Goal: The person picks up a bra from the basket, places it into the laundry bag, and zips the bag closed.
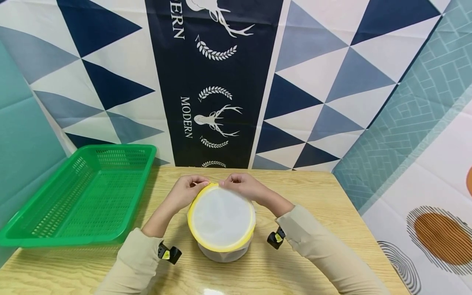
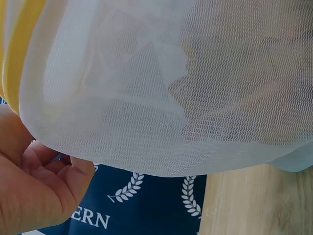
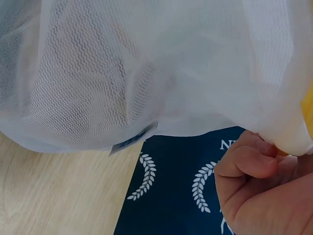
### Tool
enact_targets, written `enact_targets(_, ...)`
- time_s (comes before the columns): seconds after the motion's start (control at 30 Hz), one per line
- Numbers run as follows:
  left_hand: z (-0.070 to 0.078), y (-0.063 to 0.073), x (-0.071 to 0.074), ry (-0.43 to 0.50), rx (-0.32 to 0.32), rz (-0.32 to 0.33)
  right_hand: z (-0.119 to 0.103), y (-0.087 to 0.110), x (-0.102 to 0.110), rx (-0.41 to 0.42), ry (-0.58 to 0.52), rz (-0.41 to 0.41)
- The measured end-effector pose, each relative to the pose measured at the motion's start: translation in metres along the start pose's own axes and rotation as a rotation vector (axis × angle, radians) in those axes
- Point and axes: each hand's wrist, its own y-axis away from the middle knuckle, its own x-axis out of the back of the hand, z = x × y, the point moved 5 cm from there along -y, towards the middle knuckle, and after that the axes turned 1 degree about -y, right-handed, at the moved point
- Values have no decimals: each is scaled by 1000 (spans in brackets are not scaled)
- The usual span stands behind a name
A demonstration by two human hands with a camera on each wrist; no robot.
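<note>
- Nearest us, the sleeves [image 1: 138, 254] reached in from both sides, a small wrist camera [image 1: 169, 253] by each cuff.
- Between the forearms, the white mesh bag [image 1: 223, 219] stood on the tabletop [image 1: 302, 196], its round top facing up. We judged the setting-up part done: the body held a rounded shape and the top lay fairly flat.
- The yellow trim [image 1: 220, 248] ran round that top; along the near side we saw no gap.
- At the bag's far edge, the left hand [image 1: 185, 191] pinched the trim between thumb and fingers, just beside the right hand [image 1: 248, 188], whose thumb and curled fingers pinched the same edge.
- That edge seemed the part left to finish. We could not tell whether it was being closed or opened, nor whether the bag held anything.
- Off to the left, apart from the bag, the green basket [image 1: 66, 239] appeared to have no part in this step.
- Farthest away hung the patterned cloth [image 1: 221, 73], beyond the tabletop's back edge.
</note>
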Motion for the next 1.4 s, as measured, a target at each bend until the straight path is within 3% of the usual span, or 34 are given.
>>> enact_targets(0.37,4,-2,2,1,-2,-7,-2,-2,1,16,-55,46)
enact_targets(0.77,16,-4,4,-45,26,-44,-6,1,5,-46,-108,27)
enact_targets(1.07,23,-8,6,-80,12,-68,-9,6,5,-67,-114,36)
enact_targets(1.4,17,-8,3,-60,20,-75,-3,9,2,-81,-133,51)
